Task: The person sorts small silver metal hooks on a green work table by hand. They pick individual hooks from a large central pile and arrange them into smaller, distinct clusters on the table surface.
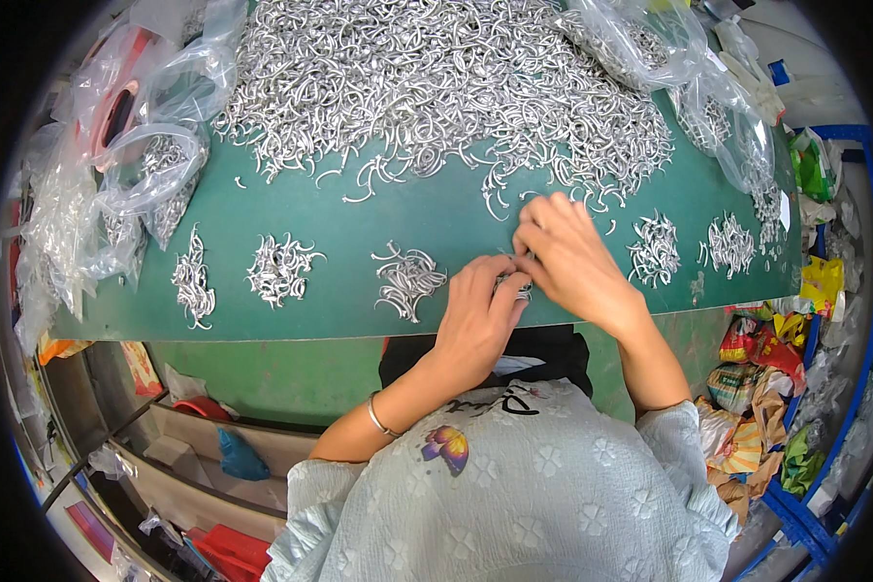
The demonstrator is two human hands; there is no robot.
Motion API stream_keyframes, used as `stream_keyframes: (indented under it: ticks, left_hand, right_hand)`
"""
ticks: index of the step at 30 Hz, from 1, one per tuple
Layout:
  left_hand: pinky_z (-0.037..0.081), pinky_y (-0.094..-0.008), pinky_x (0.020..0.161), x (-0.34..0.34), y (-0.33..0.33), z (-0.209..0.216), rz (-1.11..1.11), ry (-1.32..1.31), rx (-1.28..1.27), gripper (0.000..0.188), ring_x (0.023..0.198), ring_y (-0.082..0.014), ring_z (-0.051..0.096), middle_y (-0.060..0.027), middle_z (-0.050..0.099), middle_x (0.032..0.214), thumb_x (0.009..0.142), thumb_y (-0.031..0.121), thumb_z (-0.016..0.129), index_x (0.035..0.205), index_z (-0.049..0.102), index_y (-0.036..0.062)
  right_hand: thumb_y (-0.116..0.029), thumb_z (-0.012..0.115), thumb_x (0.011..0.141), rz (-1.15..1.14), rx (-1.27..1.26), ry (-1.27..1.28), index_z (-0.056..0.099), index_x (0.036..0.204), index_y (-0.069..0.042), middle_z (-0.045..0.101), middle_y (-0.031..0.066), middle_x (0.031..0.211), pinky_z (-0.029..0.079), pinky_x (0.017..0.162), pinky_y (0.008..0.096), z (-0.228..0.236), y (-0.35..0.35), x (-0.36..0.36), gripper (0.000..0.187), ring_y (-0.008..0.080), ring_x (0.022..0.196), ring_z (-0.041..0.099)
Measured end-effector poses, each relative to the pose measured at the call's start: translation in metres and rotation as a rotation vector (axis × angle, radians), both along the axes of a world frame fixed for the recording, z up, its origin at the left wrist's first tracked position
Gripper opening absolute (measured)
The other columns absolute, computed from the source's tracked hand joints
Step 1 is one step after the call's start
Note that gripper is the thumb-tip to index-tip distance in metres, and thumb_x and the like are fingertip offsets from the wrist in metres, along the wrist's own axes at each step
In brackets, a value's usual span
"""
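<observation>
Near the front edge of the green table [349, 228], both my hands meet over small curved silver metal pieces. My left hand [478, 303] is closed, with a few curved metal pieces [519, 287] showing at its thumb and fingers. Touching it from the right, my right hand [570, 254] has its fingers bent together; whatever is in them is hidden. A large heap of the same pieces [436, 82] covers the far part of the table. Small piles lie in a row: one pile [410, 282] is just left of my left hand, another [655, 250] is right of my right hand.
More piles [281, 271] sit farther left, and one [730, 244] farther right. Clear plastic bags holding pieces stand at the left [155, 184] and the right [718, 116]. Red-handled scissors [116, 112] lie among the left bags. A blue-framed rack [868, 242] with colourful packets is at far right.
</observation>
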State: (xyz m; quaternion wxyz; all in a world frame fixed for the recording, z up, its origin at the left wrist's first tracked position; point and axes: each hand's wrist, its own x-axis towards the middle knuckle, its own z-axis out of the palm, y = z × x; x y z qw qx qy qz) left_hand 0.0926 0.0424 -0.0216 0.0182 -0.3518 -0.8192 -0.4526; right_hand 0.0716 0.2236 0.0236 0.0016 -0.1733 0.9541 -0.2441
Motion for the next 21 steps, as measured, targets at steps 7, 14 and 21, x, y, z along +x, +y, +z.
stream_keyframes:
  ticks: [7,14,21]
  left_hand:
    - [0.039,-0.0463,0.089,-0.002,0.003,0.007,-0.027,0.053,-0.111,0.048,0.115,-0.0334,0.051,-0.0137,0.053,0.124,0.074,0.0,0.073,0.119,0.057,0.0023]
    - [0.038,-0.0468,0.092,0.002,-0.003,-0.007,-0.062,0.025,-0.104,0.046,0.119,-0.0329,0.051,-0.0127,0.054,0.123,0.075,0.001,0.072,0.119,0.058,0.0021]
    - [0.038,-0.0489,0.099,-0.003,0.003,0.009,-0.028,0.059,-0.123,0.038,0.117,-0.0333,0.053,-0.0134,0.057,0.118,0.077,0.001,0.071,0.114,0.06,0.0009]
  right_hand:
    - [-0.011,0.075,0.075,-0.084,-0.069,0.189,0.061,0.087,-0.006,0.053,0.0074,0.091,0.039,0.076,0.0388,-0.011,-0.011,-0.028,0.019,0.0268,0.091,0.05]
    - [-0.007,0.073,0.076,0.055,-0.035,-0.1,0.062,0.083,-0.006,0.05,0.006,0.093,0.038,0.083,0.0368,-0.005,0.006,-0.007,0.013,0.0265,0.092,0.048]
    - [-0.011,0.072,0.081,-0.166,-0.219,0.071,0.064,0.091,-0.004,0.053,0.0094,0.094,0.039,0.086,0.0389,-0.012,0.004,-0.039,0.014,0.0289,0.092,0.049]
